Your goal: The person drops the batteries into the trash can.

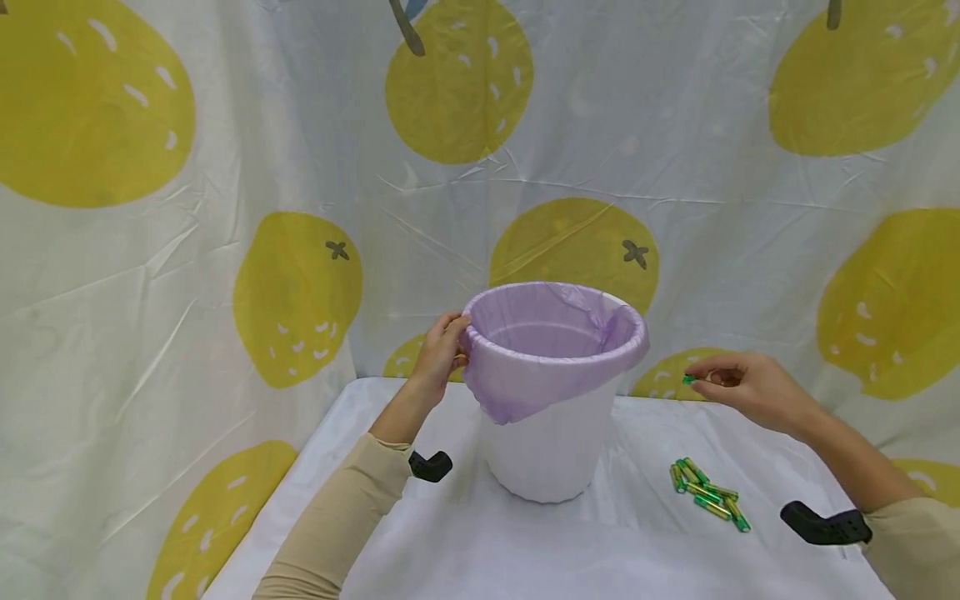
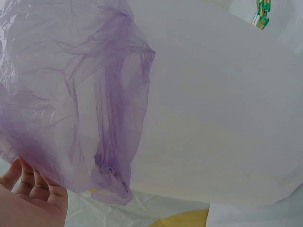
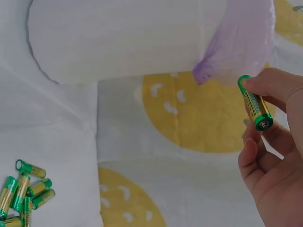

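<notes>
A white trash can [image 1: 551, 454] stands upright, lined with a purple plastic bag [image 1: 517, 387] folded over its rim. My left hand [image 1: 437, 354] grips the rim and bag on the left side; in the left wrist view the fingers [image 2: 40, 187] curl at the bag's edge. To the right of the can, my right hand [image 1: 753, 390] is raised above the table, pinching a green and gold battery [image 3: 255, 105] between thumb and fingers. Below that hand, several similar batteries [image 1: 707, 492] lie in a loose pile.
A white cloth [image 1: 637, 558] covers the table. Behind it and to the left hangs a pale curtain [image 1: 420, 250] printed with large yellow fruit. Black wrist mounts [image 1: 825, 525] show on both forearms.
</notes>
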{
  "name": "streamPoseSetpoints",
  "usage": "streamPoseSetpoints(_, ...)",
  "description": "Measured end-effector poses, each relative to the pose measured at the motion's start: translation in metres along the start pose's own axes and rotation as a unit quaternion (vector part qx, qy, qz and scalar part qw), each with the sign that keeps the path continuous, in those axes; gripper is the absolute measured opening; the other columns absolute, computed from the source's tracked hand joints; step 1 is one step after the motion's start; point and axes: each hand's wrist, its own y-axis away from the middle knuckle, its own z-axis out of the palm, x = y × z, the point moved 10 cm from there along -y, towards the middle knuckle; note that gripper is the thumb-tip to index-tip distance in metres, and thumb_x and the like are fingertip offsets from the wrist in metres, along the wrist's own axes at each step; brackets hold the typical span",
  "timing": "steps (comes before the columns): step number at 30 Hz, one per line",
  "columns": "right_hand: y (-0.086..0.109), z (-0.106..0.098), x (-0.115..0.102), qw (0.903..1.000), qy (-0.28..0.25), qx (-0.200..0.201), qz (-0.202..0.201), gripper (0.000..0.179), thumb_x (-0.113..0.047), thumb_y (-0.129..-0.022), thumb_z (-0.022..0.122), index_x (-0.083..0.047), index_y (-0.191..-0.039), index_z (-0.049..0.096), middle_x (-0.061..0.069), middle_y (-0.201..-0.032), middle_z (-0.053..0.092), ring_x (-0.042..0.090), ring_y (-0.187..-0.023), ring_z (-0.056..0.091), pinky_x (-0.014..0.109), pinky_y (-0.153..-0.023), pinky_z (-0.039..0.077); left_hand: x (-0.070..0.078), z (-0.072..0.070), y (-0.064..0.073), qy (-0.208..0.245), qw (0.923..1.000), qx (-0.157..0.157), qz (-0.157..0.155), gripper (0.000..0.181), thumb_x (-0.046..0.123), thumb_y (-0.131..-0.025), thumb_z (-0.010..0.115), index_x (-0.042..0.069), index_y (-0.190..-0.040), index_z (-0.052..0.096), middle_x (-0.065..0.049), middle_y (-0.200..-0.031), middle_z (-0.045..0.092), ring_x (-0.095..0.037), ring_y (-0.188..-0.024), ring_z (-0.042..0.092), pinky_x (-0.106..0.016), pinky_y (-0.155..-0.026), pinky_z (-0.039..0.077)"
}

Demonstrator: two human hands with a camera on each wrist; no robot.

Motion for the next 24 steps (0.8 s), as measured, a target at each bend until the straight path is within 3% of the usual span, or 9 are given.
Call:
streamPoseSetpoints(13, -0.036, -0.018, -0.035, 0.9997, 0.004, 0.006, -0.024, 0.013, -0.009, -0.094, 0.076, -0.006, -0.106, 0.08, -0.001, -0.087, 0.067, 0.015, -0.072, 0.055, 0.024, -0.06, 0.047, 0.0, -0.003, 0.0, 0.006, 1.0, -0.001, 0.003, 0.037, 0.028, -0.104, 0.058, 0.001, -0.128, 0.058, 0.0, -0.089, 0.054, -0.011, -0.067, 0.051, -0.023, -0.062, 0.046)
streamPoseSetpoints(24, -0.071, -0.021, -0.059, 0.9999, 0.003, -0.01, -0.014, 0.019, -0.017, -0.095, 0.076, -0.004, -0.11, 0.078, 0.004, -0.086, 0.066, 0.019, -0.073, 0.054, 0.026, -0.052, 0.043, -0.002, 0.0, -0.002, 0.01, 0.9999, 0.0, 0.001, 0.034, 0.028, -0.103, 0.058, 0.002, -0.124, 0.058, 0.0, -0.088, 0.054, -0.011, -0.066, 0.051, -0.023, -0.06, 0.046)
